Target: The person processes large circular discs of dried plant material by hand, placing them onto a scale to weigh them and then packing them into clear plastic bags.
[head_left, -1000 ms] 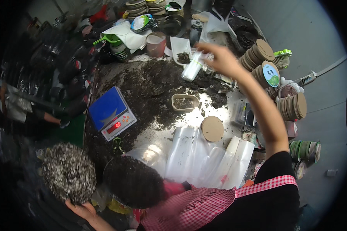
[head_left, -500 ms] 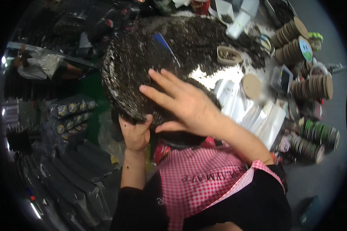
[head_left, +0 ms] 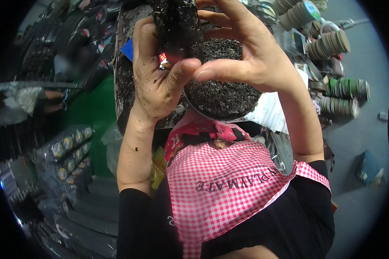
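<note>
A dark, shiny, leafy slab (head_left: 179, 30) is raised upright at the top of the head view, partly cut off by the edge. My left hand (head_left: 153, 77) grips its left side and lower edge, thumb at the bottom and fingers curled behind. On the other side my right hand (head_left: 255, 56) holds it between thumb and bent fingers, both thumbs nearly meeting below it. Under my hands lies a round pan (head_left: 212, 117) of loose dark leaf flakes (head_left: 227, 97). What the slab's far side looks like is hidden.
Dark flakes cover the table (head_left: 124, 93) around the pan. A blue flat tool (head_left: 127, 49) lies left of my left hand. White sheets (head_left: 272, 112) sit at the right, beside stacks of brown round discs (head_left: 328, 45) and green-edged discs (head_left: 348, 88). Packed bags (head_left: 69, 144) stand at left.
Both hands have moved up and away, lifting the slab. Before, my right palm lay spread over the dark mass while my left hand held its rim; now the pan of flakes shows below.
</note>
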Demonstrator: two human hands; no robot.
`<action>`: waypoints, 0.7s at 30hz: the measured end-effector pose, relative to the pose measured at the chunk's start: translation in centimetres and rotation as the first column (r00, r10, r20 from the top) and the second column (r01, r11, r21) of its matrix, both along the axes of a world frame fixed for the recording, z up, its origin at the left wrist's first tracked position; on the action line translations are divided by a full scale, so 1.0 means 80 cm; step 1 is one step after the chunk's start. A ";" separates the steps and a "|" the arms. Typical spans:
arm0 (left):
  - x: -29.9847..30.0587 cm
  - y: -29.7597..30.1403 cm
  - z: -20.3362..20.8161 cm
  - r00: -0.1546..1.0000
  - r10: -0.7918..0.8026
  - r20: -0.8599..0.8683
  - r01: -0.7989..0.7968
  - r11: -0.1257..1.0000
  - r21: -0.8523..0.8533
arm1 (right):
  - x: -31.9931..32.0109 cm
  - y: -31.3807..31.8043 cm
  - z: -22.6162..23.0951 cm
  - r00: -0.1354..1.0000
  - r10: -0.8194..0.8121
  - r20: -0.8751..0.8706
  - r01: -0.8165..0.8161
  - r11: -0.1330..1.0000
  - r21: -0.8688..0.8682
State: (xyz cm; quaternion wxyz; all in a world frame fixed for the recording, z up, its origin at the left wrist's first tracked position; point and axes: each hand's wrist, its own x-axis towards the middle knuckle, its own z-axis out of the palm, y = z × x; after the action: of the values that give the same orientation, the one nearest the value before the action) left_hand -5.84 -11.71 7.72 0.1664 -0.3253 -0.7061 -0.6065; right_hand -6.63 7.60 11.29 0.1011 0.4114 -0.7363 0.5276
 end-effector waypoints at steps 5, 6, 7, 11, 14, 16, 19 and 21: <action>-0.004 0.028 0.000 0.959 -0.083 -0.270 -0.020 0.934 -0.357 | 0.050 0.029 -0.001 0.852 -0.001 0.523 0.160 0.953 -0.258; -0.001 0.036 -0.008 0.959 -0.116 -0.259 0.019 0.937 -0.349 | 0.053 0.030 -0.022 0.863 -0.081 0.499 0.246 0.930 -0.273; -0.001 0.040 -0.011 0.972 -0.140 -0.191 0.071 0.942 -0.328 | 0.054 0.034 -0.036 0.863 -0.170 0.477 0.337 0.896 -0.290; 0.006 0.035 -0.033 0.992 -0.106 0.070 0.118 0.973 -0.200 | 0.064 0.040 -0.071 0.854 -0.381 0.356 0.488 0.824 -0.289; 0.003 0.010 -0.065 0.983 0.155 0.102 -0.152 0.988 -0.031 | 0.101 0.062 -0.092 0.644 -0.382 0.663 0.693 0.659 -0.292; 0.017 -0.015 -0.075 0.912 -0.072 0.403 -0.101 0.914 0.392 | 0.110 0.093 -0.139 0.617 -0.512 0.598 0.734 0.648 -0.203; 0.032 -0.023 -0.084 0.945 0.282 0.168 -0.254 0.952 -0.171 | 0.109 0.088 -0.135 0.578 -0.469 0.667 0.717 0.683 -0.140; 0.051 0.011 -0.060 0.971 0.236 0.028 -0.220 0.937 -0.271 | 0.094 0.061 -0.114 0.693 -0.372 0.617 0.636 0.719 -0.281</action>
State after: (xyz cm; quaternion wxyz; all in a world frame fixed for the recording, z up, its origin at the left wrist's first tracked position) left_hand -1.78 -10.85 2.93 0.1691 -0.2424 -0.8186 -0.4925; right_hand 0.92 12.49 2.20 0.1418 -0.0115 -0.6682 0.7302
